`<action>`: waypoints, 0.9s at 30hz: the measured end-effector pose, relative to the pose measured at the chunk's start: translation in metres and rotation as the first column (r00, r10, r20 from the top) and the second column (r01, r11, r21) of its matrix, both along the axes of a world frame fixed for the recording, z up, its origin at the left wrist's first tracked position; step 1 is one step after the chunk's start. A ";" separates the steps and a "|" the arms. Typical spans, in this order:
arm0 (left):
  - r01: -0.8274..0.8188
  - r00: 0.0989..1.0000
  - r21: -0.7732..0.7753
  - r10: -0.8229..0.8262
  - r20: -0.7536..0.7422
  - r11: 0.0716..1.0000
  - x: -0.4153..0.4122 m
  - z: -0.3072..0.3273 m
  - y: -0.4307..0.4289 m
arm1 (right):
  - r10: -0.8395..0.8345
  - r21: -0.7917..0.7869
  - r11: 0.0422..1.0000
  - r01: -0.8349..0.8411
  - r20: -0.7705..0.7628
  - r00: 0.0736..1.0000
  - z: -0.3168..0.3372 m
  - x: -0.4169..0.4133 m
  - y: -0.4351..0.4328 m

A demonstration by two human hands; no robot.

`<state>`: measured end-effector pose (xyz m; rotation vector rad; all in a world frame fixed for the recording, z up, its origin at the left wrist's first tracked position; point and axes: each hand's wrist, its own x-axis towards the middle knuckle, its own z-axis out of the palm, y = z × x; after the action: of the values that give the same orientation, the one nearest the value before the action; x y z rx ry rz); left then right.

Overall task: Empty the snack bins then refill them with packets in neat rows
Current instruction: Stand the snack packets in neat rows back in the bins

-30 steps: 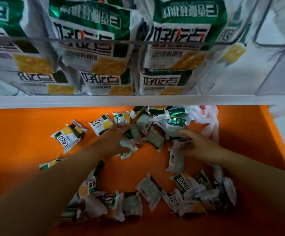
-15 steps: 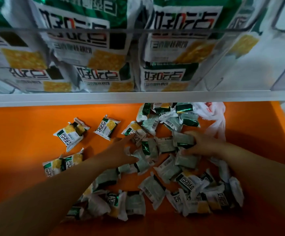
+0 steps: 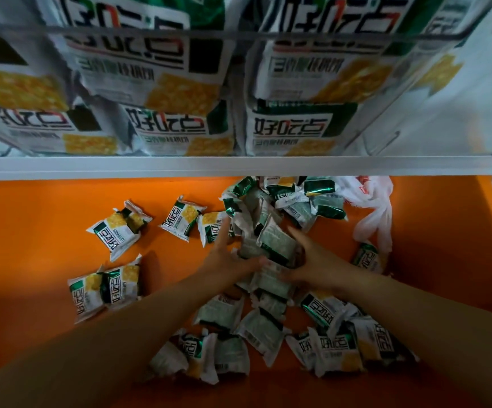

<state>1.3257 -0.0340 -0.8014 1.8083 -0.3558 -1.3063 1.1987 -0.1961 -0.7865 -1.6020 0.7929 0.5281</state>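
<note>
While loose packets lie at 9 o'clock on the orange floor, left hand and right hand, spread apart half a second ago, now press a bunch between straight fingers at centre, gathering for the refill. A shelf edge spans 12 o'clock, with open room at 8.

packets are showing white, green and yellow patches | surface is showing plain orange | bag at right is showing white, red-printed

Green-white packets scattered loose; clear bins above hold more, upright.
</note>
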 end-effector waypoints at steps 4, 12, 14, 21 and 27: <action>0.069 0.988 0.104 -0.082 0.133 0.992 0.021 0.005 0.003 | 0.030 -0.055 0.998 -0.028 0.037 0.999 0.001 -0.002 -0.002; 0.171 0.950 0.174 -0.209 0.231 0.970 0.034 0.008 0.001 | 0.145 -0.197 0.969 -0.147 -0.027 0.989 0.004 0.003 0.015; 0.207 0.963 0.099 -0.221 0.157 0.973 0.032 0.008 0.001 | 0.107 -0.186 0.977 -0.109 -0.018 0.994 0.003 0.003 0.017; 0.303 0.951 0.012 -0.303 0.066 0.953 0.008 0.005 0.013 | -0.092 0.011 0.996 0.091 0.055 0.994 -0.008 -0.010 0.032; 0.261 0.964 0.012 -0.262 0.040 0.965 0.007 0.010 0.013 | -0.225 0.196 0.957 0.216 0.027 0.974 -0.011 -0.010 0.034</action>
<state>1.3331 -0.0210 -0.7919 1.8419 -0.6316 -1.4516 1.1891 -0.1618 -0.7979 -1.3250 0.8457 0.3903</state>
